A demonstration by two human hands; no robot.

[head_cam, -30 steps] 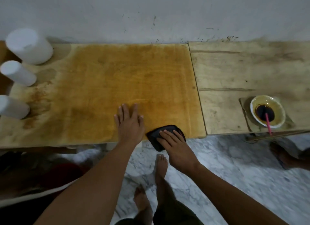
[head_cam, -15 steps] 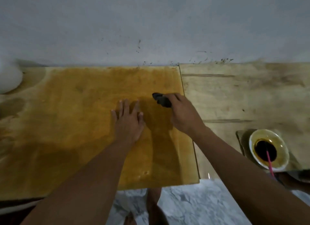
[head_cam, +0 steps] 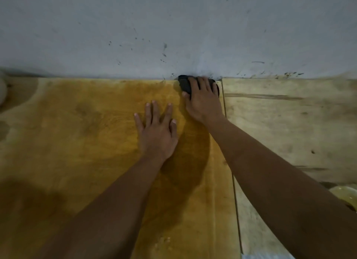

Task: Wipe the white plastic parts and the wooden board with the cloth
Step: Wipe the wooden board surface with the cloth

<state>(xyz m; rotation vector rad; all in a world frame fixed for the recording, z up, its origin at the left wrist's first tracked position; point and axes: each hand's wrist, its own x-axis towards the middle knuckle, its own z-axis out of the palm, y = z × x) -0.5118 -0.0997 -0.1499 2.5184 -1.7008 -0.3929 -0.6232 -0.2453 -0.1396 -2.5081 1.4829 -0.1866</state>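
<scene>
The stained orange-brown wooden board [head_cam: 87, 142] fills the left and middle of the view. My right hand [head_cam: 202, 102] presses a dark cloth [head_cam: 184, 84] flat onto the board's far right corner, against the wall. My left hand [head_cam: 156, 133] lies flat on the board with fingers spread, just left of and nearer than the right hand, holding nothing. A sliver of one white plastic part [head_cam: 2, 90] shows at the far left edge, mostly out of frame.
A grey speckled wall [head_cam: 173, 26] rises directly behind the board. A paler wooden surface [head_cam: 289, 123] adjoins the board on the right. The rim of a bowl [head_cam: 345, 195] shows at the right edge, behind my right forearm.
My right hand has slid the cloth from the board's near edge up the right side to the far corner by the wall. The left hand stayed flat; the view moved closer.
</scene>
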